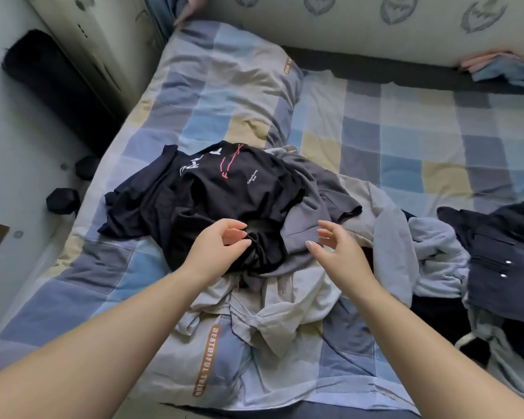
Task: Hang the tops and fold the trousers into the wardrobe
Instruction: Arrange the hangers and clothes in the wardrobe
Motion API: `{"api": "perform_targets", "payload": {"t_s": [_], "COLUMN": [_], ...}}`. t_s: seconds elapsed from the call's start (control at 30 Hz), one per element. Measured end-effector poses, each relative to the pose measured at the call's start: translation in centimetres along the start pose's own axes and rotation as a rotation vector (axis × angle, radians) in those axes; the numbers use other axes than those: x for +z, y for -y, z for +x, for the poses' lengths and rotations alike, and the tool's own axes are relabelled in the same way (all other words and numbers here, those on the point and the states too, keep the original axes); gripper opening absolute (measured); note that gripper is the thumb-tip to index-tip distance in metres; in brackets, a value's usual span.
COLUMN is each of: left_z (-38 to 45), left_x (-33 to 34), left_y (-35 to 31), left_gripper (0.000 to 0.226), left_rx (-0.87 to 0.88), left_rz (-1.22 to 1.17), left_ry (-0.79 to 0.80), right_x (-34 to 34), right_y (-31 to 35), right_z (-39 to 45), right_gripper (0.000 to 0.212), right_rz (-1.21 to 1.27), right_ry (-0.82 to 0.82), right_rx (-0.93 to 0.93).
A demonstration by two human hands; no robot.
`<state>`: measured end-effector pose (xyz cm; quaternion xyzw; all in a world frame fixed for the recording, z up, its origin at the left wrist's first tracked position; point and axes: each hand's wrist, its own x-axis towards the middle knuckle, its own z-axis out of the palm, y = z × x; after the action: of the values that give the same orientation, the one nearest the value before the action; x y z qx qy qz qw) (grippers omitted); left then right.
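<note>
A heap of clothes lies on the checked bedspread (406, 140). On top is a crumpled black T-shirt (212, 189) with white and red print. A grey garment (312, 213) lies under its right side, and a pale shirt (288, 309) spreads toward me. My left hand (218, 246) hovers over the near edge of the black T-shirt, fingers loosely curved and holding nothing. Over the grey garment my right hand (336, 249) is spread with relaxed fingers, also holding nothing. No wardrobe or hanger is in view.
A dark navy garment with snap buttons (502, 258) and a light blue one (436, 252) lie at the right. A pillow (224, 83) sits at the head of the bed. Folded pink and blue cloth (502, 68) rests by the wall. Two black dumbbells (62, 201) stand on the floor at left.
</note>
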<state>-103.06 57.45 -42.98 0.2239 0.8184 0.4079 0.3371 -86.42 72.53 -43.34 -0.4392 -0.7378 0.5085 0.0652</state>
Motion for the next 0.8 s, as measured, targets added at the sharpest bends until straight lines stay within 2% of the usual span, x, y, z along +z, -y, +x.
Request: {"api": "perform_targets", "payload": {"t_s": [0.2, 0.33, 0.43, 0.53, 0.63, 0.8], "left_z": [7.7, 11.4, 14.0, 17.2, 18.8, 20.2], "left_x": [4.3, 6.9, 8.2, 10.0, 11.0, 10.9], "left_y": [5.7, 8.8, 9.6, 9.9, 9.6, 9.2], "left_gripper": [0.030, 0.052, 0.078, 0.092, 0.092, 0.065], "left_rx": [-0.030, -0.005, -0.068, -0.122, -0.189, -0.127], "left_rz": [0.151, 0.259, 0.141, 0.010, -0.010, 0.118], "left_ry": [0.027, 0.031, 0.020, 0.046, 0.078, -0.061], "right_x": [4.4, 7.6, 9.2, 10.5, 11.2, 11.8], "right_y": [-6.0, -8.5, -8.9, -9.3, -9.0, -8.8], "right_z": [7.7, 11.2, 13.7, 16.6, 17.9, 19.3], "right_gripper": [0.051, 0.054, 0.064, 0.073, 0.067, 0.057], "right_rz": [-0.020, -0.009, 0.046, 0.085, 0.072, 0.050], "right_ry": [0.092, 0.144, 0.181, 0.239, 0.264, 0.278], "right_rx": [0.096, 0.107, 0.105, 0.077, 0.066, 0.049]}}
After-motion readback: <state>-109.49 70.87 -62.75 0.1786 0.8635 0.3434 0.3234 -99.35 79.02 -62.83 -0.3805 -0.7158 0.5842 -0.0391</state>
